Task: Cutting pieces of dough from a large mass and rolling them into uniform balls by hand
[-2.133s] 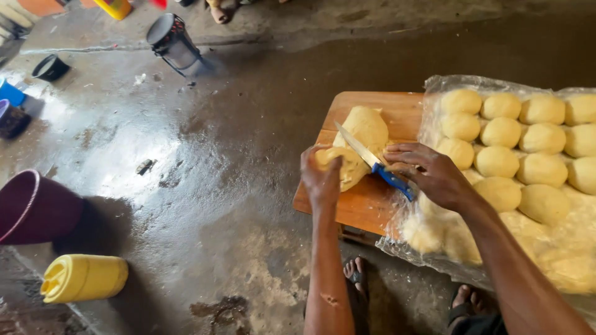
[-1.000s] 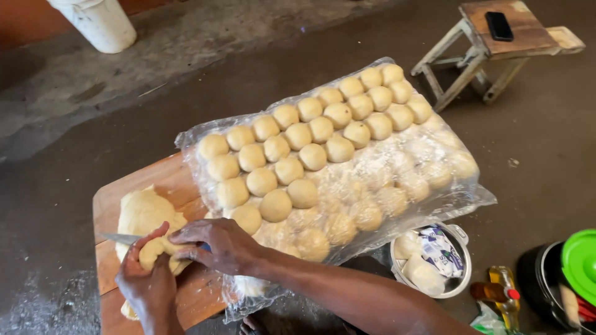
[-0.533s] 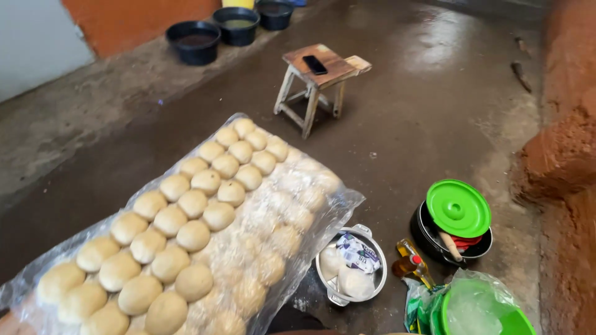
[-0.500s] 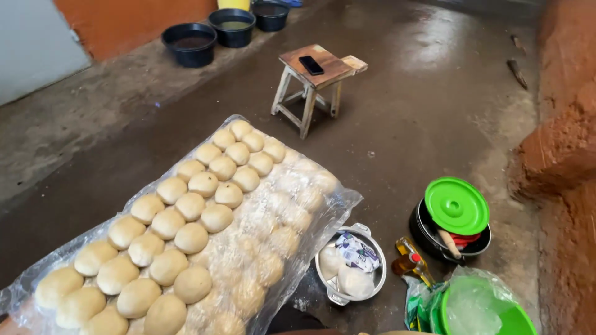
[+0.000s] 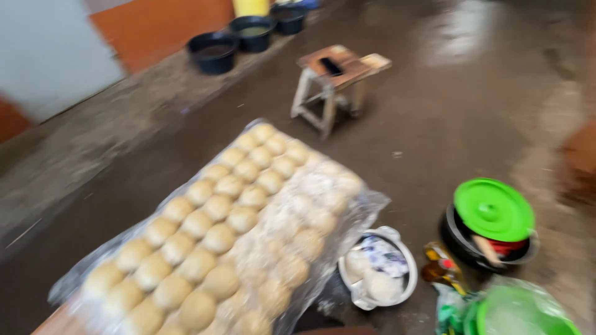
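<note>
Lying in close rows on a clear plastic sheet (image 5: 366, 205), the dough balls (image 5: 217, 239) fill the lower left of the blurred view. Those on the left are bare; those on the right sit under a fold of the plastic. A corner of a wooden board (image 5: 53, 322) shows just under the sheet at the bottom edge. Neither hand is in view, so how the fingers are set cannot be told.

Just right of the sheet, a small metal bowl (image 5: 379, 273) holds pale lumps and a crumpled wrapper. Beside it stands a bottle (image 5: 442, 268), then a black pot with a green lid (image 5: 493, 209), and a green basin (image 5: 521, 313) at the bottom edge. Farther back on the wet concrete floor (image 5: 447, 105) stands a wooden stool (image 5: 335, 77) with a dark phone (image 5: 331, 65) on top. Black tubs (image 5: 214, 51) line the far wall.
</note>
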